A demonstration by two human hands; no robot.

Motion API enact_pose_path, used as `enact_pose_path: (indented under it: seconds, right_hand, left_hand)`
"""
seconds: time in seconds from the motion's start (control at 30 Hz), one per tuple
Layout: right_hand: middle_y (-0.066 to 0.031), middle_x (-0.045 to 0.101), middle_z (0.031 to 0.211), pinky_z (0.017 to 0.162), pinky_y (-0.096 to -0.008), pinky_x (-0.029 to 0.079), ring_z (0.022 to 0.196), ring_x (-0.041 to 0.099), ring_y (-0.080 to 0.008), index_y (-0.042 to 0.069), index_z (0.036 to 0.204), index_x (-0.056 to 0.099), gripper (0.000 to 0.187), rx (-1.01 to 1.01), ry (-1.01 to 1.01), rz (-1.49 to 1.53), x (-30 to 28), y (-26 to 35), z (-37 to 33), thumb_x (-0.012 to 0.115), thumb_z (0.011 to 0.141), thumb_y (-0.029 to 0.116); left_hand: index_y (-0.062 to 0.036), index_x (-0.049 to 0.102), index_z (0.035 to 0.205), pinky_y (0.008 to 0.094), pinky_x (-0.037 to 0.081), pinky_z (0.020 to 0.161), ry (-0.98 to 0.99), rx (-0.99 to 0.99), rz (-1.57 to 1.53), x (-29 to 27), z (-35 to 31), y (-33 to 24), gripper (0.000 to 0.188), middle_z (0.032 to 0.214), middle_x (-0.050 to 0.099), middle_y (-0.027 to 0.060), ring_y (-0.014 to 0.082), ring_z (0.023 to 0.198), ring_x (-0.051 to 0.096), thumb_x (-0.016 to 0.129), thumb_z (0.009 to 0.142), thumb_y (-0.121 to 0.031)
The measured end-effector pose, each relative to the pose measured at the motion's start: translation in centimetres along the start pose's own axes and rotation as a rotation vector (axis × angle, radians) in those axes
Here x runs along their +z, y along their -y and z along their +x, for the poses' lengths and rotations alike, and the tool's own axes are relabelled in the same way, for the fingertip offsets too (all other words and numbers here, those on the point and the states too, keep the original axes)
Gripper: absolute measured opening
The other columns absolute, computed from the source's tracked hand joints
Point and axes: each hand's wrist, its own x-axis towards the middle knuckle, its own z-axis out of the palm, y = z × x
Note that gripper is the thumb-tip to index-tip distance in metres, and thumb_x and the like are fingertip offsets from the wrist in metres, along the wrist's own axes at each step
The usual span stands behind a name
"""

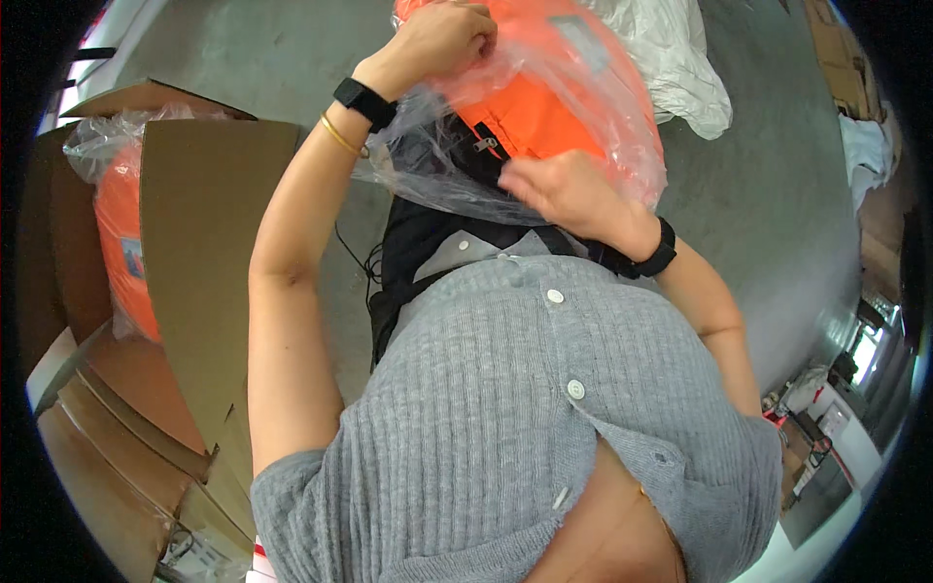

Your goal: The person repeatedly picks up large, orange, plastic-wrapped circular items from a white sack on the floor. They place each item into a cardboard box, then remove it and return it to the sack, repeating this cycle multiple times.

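In front of my body lies a bright orange fabric article [539, 112] with a black part and a metal zip pull [485, 144]. A loose clear plastic bag [428, 180] wraps around it, crumpled along the near edge. At the far left of the article, my left hand [449, 41] is closed with curled fingers on the bag's film. My right hand [573, 194] rests close to the zip at the near side, its fingers drawn together and slightly blurred. What lies between those fingertips is hidden.
An open cardboard box [209, 262] stands at the left, with another plastic-wrapped orange article [126, 243] inside. White crumpled plastic sheeting [671, 63] lies beyond the orange article on the grey floor [768, 194]. A dark cable [367, 267] runs near my left forearm. Cartons [844, 58] line the far right.
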Motion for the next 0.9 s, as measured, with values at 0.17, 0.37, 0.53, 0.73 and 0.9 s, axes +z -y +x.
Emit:
enact_pose_path:
  seconds: [0.17,0.37,0.53,0.73,0.9]
  right_hand:
    - [-0.0105,0.060,0.065,0.050,-0.0361,0.047,0.060,0.062,-0.0244,0.008,0.084,0.058,0.012,-0.037,-0.115,-0.393,-0.1,0.4,2.9,0.053,0.074,0.013]
    - [-0.0095,0.056,0.065,0.050,-0.0334,0.048,0.060,0.060,-0.0220,0.005,0.084,0.058,0.017,-0.136,0.003,-0.585,0.6,0.7,5.3,0.054,0.069,0.009]
    - [-0.0113,0.055,0.068,0.050,-0.0334,0.048,0.061,0.060,-0.0232,0.004,0.077,0.056,0.009,-0.254,0.150,-0.593,0.1,0.5,5.9,0.053,0.069,0.009]
    - [-0.0089,0.053,0.070,0.050,-0.0327,0.046,0.061,0.059,-0.0224,0.004,0.080,0.051,0.010,-0.396,0.181,-0.528,-0.9,-0.7,5.5,0.051,0.071,0.008]
    - [-0.0082,0.053,0.066,0.050,-0.0344,0.047,0.058,0.058,-0.0249,0.005,0.082,0.045,0.015,-0.485,0.256,-0.404,-2.9,-0.9,2.9,0.053,0.070,0.010]
  left_hand:
    - [-0.0045,0.060,0.086,0.0382,0.038,0.086,-0.032,0.126,0.016,-3.4,-2.2,-5.0,0.027,0.099,0.057,0.0094,0.0281,0.095,0.051,0.062,0.071,-0.026]
    - [-0.0082,0.061,0.087,0.0405,0.033,0.093,-0.069,0.124,-0.114,-3.1,-3.5,-4.5,0.035,0.108,0.056,0.0063,0.0270,0.103,0.048,0.072,0.061,-0.029]
    - [-0.0099,0.061,0.086,0.0413,0.030,0.097,-0.040,0.134,-0.109,-2.8,-3.7,-4.5,0.028,0.109,0.056,0.0039,0.0268,0.105,0.048,0.071,0.064,-0.025]
    - [-0.0091,0.059,0.085,0.0417,0.032,0.092,-0.054,0.168,-0.104,-2.6,-3.8,-3.9,0.023,0.103,0.057,0.0045,0.0268,0.101,0.048,0.067,0.068,-0.022]
    - [-0.0065,0.060,0.087,0.0377,0.029,0.089,-0.033,0.165,-0.139,-3.4,-3.4,-4.3,0.026,0.098,0.057,0.0068,0.0237,0.096,0.049,0.064,0.071,-0.026]
